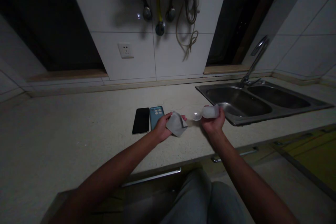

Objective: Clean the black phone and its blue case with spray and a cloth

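My left hand point(162, 130) is closed around a grey cloth or sheet of paper point(176, 124), folded to a pointed corner, above the counter. In my right hand point(214, 124) is a pale, whitish wad point(210, 112), perhaps a tissue or thin cloth; its kind is not clear in the dim light. Between the two hands a small clear bowl point(196, 115) rests on the counter. Just left of my left hand lie a black phone point(141, 120) and, beside it, a blue-green phone case point(156, 112) with camera holes, partly covered by the hand.
A steel double sink point(236, 99) with a chrome faucet point(256, 59) is set into the pale counter point(105, 122) at right. Hoses and valves point(160, 28) hang on the tiled wall, with a socket point(126, 50) below left. Drawer handles point(154, 176) line the counter's front.
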### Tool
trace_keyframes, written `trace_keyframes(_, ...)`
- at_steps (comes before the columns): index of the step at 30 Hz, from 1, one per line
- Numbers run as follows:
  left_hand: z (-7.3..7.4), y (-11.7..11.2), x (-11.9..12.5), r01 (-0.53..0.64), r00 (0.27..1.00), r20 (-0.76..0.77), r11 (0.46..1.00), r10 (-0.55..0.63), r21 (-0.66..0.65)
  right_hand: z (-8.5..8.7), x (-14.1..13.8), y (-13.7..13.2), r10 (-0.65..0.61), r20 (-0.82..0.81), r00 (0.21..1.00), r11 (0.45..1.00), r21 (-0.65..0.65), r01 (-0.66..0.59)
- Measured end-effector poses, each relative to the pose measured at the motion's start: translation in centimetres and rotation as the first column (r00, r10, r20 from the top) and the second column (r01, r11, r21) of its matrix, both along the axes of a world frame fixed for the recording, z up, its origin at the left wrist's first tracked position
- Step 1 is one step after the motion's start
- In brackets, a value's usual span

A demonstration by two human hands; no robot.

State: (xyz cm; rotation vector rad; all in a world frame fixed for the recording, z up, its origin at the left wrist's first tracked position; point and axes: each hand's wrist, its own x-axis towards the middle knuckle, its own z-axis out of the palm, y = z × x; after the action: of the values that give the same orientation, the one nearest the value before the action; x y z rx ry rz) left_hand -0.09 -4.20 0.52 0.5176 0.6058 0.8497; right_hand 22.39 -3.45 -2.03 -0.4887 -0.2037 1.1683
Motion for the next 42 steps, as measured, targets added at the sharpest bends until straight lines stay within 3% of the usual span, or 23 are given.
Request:
trace_keyframes(4,0.5,-0.2,-0.5,0.053,0.992,0.115,0.996,-0.044,-0.074,0.5,-0.5,-0.1,-0.068,-0.081,0.994,0.998,-0.022,0.067)
trace_keyframes(9,-0.1,-1.0,-0.1,0.068,0.995,0.074,0.996,-0.063,-0.056,1.3,-1.5,-0.4,-0.037,-0.02,0.999,0.993,0.114,0.039)
trace_keyframes(13,-0.5,-1.5,0.4,0.063,0.997,0.052,0.998,-0.062,-0.022,1.5,-2.2,-0.8,0.033,0.105,0.994,0.993,0.111,-0.045)
trace_keyframes(18,-1.4,-1.3,0.5,0.044,0.996,0.077,0.994,-0.036,-0.104,1.8,-3.3,-1.8,0.134,0.36,0.923,0.985,0.05,-0.163)
trace_keyframes(25,-1.8,-1.3,0.5,0.195,0.969,0.183,0.968,-0.166,-0.156,2.2,-5.0,-2.5,0.139,0.521,0.842,0.979,0.055,-0.195)
trace_keyframes(32,-1.6,-1.4,0.9,0.253,0.937,0.278,0.96,-0.212,-0.123,1.6,-5.5,-2.3,0.049,0.557,0.829,0.996,0.04,-0.085)
trace_keyframes(42,-1.4,-1.6,0.9,0.26,0.932,0.294,0.956,-0.213,-0.132,1.7,-5.3,-2.4,0.071,0.533,0.843,0.99,0.065,-0.125)
